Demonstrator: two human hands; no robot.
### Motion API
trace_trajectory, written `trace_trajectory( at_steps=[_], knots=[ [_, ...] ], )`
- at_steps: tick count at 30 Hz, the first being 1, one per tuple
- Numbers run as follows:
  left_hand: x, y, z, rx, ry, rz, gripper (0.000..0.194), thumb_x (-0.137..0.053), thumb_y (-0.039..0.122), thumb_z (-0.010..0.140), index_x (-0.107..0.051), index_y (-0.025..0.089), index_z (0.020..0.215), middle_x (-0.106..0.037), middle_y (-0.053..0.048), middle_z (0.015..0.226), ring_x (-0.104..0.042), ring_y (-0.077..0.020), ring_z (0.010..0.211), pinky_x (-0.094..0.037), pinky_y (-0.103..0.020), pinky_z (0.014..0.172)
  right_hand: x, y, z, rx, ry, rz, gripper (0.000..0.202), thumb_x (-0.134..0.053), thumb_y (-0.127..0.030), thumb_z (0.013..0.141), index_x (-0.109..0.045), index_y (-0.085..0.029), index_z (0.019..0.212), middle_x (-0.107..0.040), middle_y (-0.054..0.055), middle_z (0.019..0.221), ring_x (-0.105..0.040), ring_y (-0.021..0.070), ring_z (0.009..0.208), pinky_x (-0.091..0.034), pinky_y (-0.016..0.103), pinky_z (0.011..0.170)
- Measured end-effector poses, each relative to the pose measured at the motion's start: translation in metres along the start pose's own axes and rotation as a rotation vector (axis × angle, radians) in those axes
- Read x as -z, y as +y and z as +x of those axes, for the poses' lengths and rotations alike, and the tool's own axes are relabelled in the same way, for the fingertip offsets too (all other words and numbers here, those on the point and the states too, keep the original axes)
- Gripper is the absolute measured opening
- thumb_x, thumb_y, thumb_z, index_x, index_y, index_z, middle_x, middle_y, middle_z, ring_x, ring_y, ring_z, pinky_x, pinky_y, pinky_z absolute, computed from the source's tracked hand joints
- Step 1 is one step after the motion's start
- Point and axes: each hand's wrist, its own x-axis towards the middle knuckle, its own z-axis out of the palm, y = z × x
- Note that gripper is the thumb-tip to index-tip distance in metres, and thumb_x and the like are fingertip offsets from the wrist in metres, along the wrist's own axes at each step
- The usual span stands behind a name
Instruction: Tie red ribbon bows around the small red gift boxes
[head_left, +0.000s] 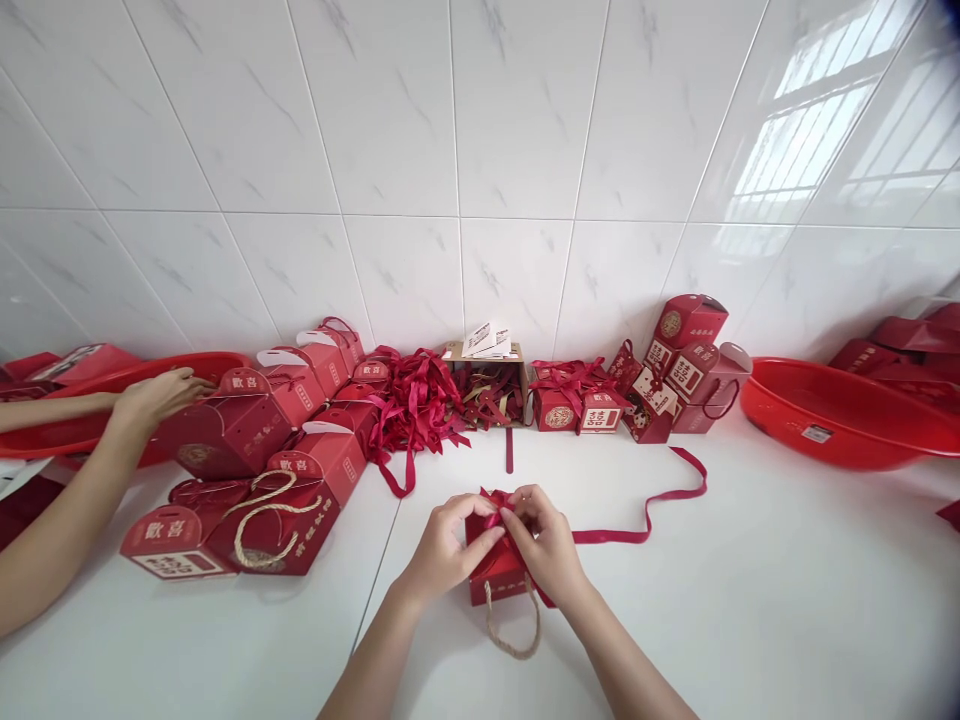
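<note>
A small red gift box (501, 585) with a rope handle (517, 652) rests on the white table in front of me. Over its top, my left hand (446, 545) pinches a red ribbon bow (492, 518) between thumb and fingers. My right hand (544, 545) grips the same ribbon from the other side, fingertips close to the left ones. Part of the knot is hidden under my fingers. Another length of red ribbon (637, 530) curls across the table to the right of the box.
Stacked red boxes (300, 490) stand at left, where another person's hand (169, 395) touches one. A ribbon pile (416, 395), an open carton (491, 395) and ribbon-tied boxes (577, 400) line the tiled wall. More boxes (694, 370) and a red basin (847, 440) are at right.
</note>
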Motion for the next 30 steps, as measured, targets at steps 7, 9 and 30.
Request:
trace_trajectory(
  at_steps=[7,9,30],
  knots=[
    [-0.008,-0.011,-0.001,-0.037,0.069,0.008,0.014,-0.050,0.011,0.081,-0.053,0.021,0.071,-0.069,-0.004,0.087,-0.064,-0.0189,0.088,-0.051,-0.034,0.083,0.005,0.003,-0.001,0.067,0.007,-0.087,0.024,-0.052,-0.038,0.090,-0.069,-0.021,0.089,-0.065,0.009,0.093,-0.063,0.0217,0.082,-0.053,0.035,0.073],
    [-0.009,-0.013,-0.002,-0.038,0.085,0.003,0.014,-0.051,0.012,0.081,-0.052,0.021,0.071,-0.069,-0.005,0.089,-0.065,-0.0198,0.091,-0.051,-0.035,0.084,0.008,0.005,-0.002,0.092,0.001,-0.126,0.023,-0.055,-0.037,0.089,-0.073,-0.022,0.091,-0.062,0.010,0.100,-0.063,0.0234,0.091,-0.053,0.037,0.078],
    [-0.015,-0.003,0.001,0.022,0.117,0.021,0.010,-0.052,0.028,0.090,-0.060,0.022,0.092,-0.062,-0.006,0.095,-0.058,-0.0216,0.098,-0.047,-0.039,0.093,0.001,0.014,-0.013,-0.071,0.054,-0.001,0.027,-0.053,-0.040,0.090,-0.071,-0.022,0.080,-0.050,0.010,0.139,-0.031,0.0301,0.137,-0.027,0.055,0.111]
  ],
)
